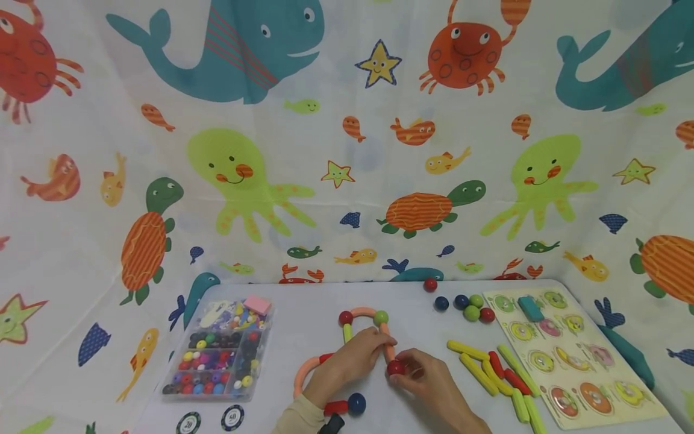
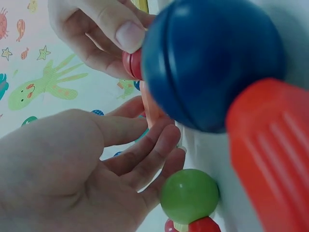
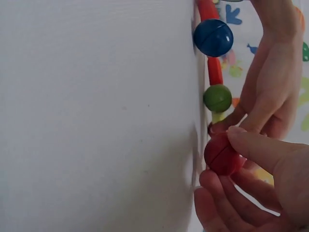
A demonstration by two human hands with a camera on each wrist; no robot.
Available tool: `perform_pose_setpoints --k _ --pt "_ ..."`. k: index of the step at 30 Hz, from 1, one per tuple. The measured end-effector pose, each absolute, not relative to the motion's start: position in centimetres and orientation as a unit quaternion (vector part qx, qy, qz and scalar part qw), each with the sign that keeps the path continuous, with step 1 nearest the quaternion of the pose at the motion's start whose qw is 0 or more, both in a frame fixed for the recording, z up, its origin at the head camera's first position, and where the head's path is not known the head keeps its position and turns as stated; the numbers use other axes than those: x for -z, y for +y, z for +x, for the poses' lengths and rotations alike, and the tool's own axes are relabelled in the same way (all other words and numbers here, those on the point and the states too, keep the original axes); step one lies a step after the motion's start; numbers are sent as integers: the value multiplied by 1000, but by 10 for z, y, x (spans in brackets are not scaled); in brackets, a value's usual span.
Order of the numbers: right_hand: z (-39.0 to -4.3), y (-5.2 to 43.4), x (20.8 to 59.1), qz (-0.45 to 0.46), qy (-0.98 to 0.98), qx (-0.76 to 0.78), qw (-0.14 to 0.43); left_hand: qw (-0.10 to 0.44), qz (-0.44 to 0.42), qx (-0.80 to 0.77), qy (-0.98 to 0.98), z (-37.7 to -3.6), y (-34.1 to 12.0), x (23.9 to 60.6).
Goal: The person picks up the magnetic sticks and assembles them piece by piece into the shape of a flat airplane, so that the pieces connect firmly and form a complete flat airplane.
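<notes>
Red ball (image 1: 395, 367), pinched by right hand (image 1: 428, 380), meets the upright curved rod (image 1: 386, 345).

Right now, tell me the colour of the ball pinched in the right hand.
Red ball, clearest in the right wrist view.

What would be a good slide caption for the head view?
Right hand pinches a red ball against a stick-and-ball chain steadied by the left hand.

Right hand (image 3: 251, 193) pinches red ball (image 3: 222, 154) between thumb and fingers, at table (image 3: 96, 116) edge. Left hand (image 3: 270, 82) fingertips touch beside it. Green ball (image 3: 217, 98), red stick (image 3: 214, 70), blue ball (image 3: 213, 37) line up above.
</notes>
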State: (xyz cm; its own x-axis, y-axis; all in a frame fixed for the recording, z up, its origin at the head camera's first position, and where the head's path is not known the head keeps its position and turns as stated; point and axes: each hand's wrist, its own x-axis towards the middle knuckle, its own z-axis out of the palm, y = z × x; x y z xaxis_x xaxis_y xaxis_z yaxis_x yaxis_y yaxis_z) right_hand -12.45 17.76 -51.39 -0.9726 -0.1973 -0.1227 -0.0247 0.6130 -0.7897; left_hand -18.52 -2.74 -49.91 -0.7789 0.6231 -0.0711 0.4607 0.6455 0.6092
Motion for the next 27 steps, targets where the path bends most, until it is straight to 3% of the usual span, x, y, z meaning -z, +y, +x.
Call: perform_pose_setpoints --k 11,16,27 --pt "-125 179 518 -53 898 425 98 122 274 -326 897 -180 -33 492" --pt "-122 185 511 -10 901 425 88 80 239 -336 907 -179 -49 488" --pt "-121 260 494 34 925 370 -79 63 193 -360 911 -177 -84 499"
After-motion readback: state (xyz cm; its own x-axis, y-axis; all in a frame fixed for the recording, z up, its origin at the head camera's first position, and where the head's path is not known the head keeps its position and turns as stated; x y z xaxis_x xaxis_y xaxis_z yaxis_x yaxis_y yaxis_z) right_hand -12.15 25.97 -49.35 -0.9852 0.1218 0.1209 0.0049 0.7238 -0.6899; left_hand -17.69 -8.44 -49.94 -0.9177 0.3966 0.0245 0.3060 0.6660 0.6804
